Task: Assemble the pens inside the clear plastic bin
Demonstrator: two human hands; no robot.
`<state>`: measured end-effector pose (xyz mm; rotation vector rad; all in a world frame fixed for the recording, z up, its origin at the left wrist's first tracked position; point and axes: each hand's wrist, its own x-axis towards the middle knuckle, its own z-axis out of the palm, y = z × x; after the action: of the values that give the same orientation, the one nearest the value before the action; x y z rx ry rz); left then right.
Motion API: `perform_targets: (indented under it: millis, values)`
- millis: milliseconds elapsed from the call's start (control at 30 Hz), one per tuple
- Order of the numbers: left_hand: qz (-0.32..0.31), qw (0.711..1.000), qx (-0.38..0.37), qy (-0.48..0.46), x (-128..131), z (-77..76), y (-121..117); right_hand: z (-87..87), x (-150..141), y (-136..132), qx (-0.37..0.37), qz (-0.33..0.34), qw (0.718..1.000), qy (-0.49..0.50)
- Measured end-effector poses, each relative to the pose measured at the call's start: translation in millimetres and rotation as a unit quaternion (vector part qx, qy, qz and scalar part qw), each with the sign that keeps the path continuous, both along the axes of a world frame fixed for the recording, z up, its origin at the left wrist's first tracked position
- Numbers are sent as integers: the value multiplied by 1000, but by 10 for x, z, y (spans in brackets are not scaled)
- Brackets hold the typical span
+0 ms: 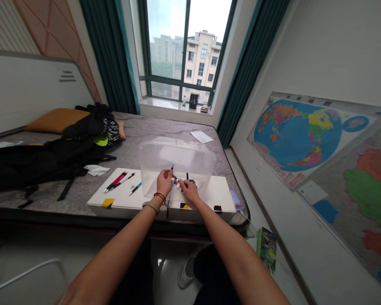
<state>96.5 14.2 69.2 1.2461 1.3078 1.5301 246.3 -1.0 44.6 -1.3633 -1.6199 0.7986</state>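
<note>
My left hand (pixel 164 181) is closed around a dark pen (pixel 172 170) held upright, just in front of a clear plastic box (pixel 176 159). A teal pen tip shows beside its fingers. My right hand (pixel 188 189) is pinched on a small pen part (pixel 187 177) I cannot make out clearly. Both hands hover over a white board (pixel 120 197) lying on the bed's edge. Red and black pens (pixel 116 181) and a teal pen (pixel 135 188) lie on the board to the left of my hands.
A grey bed (pixel 165 129) carries a black bag and clothes (pixel 51 156), an orange pillow (pixel 55 120) and paper sheets (pixel 202 136). A window sill (pixel 174 103) with a kettle stands beyond. World maps (pixel 305 135) cover the right wall. A book (pixel 266 248) lies on the floor.
</note>
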Motion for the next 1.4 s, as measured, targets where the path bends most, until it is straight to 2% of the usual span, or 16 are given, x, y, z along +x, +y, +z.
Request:
perform_targets:
  millis: [67,133,200,300,433,600,700,833,933,967,1033,1100,1167,1233,1300,1400]
  values:
    - [0,986,-56,-155,75,143,82,132,-78,-78,68,-12,997,-35]
    - [-3,961,-87,-262,122,251,125,283,-179,-217,108,-18,993,-32]
    - [1,938,-108,-330,134,327,132,432,-293,-412,113,-18,993,0]
    - [8,915,-126,-384,103,416,98,614,-454,-729,94,30,994,38]
    - [2,910,-76,-408,39,555,18,774,-589,-996,120,58,990,51]
    - [6,891,-33,-453,-23,746,-71,940,-679,-1129,157,117,981,18]
    - [33,898,2,-438,-80,808,-102,997,-700,-1204,156,148,977,11]
    - [98,942,115,-299,-138,840,-164,872,-692,-1230,112,191,973,61]
    - [84,955,163,-233,-105,890,-243,675,-723,-1175,-6,169,966,194]
    - [71,954,162,-240,-76,920,-274,626,-747,-1156,-54,149,951,265]
    - [36,945,140,-295,-3,997,-346,590,-808,-1135,-121,131,901,396]
    - [-26,918,93,-385,74,1092,-433,643,-875,-1148,-156,160,846,485]
    - [-111,877,38,-466,134,1185,-530,749,-935,-1188,-171,207,803,532]
    - [-181,837,0,-516,169,1254,-618,849,-984,-1246,-178,240,773,559]
    - [-220,813,-17,-539,183,1285,-673,901,-1020,-1308,-191,263,754,571]
    - [-216,822,-7,-526,197,1253,-679,885,-1050,-1390,-234,293,739,560]
